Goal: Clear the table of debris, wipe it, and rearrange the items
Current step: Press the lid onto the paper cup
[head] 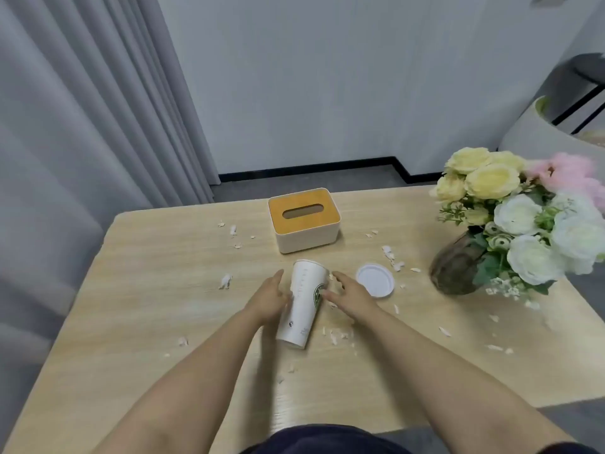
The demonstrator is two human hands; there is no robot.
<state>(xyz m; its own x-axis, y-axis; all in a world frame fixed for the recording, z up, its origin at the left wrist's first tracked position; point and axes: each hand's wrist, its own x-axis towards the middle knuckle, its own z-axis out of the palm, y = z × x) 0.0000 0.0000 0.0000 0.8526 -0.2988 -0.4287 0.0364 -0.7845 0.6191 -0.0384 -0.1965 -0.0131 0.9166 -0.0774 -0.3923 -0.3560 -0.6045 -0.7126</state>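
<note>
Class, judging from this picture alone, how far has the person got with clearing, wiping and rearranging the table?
Done: nothing visibly; white scraps lie scattered over the table.
In hand: the left hand and right hand flank the tilted paper cup, its lid lying off beside it.
Left: collecting debris, wiping, and arranging the tissue box and flower vase.

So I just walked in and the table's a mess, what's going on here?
A person is starting to tidy. Both hands, left hand and right hand, flank a paper cup lying on the wooden table. Its lid lies beside it, and white scraps are still scattered around.
</note>
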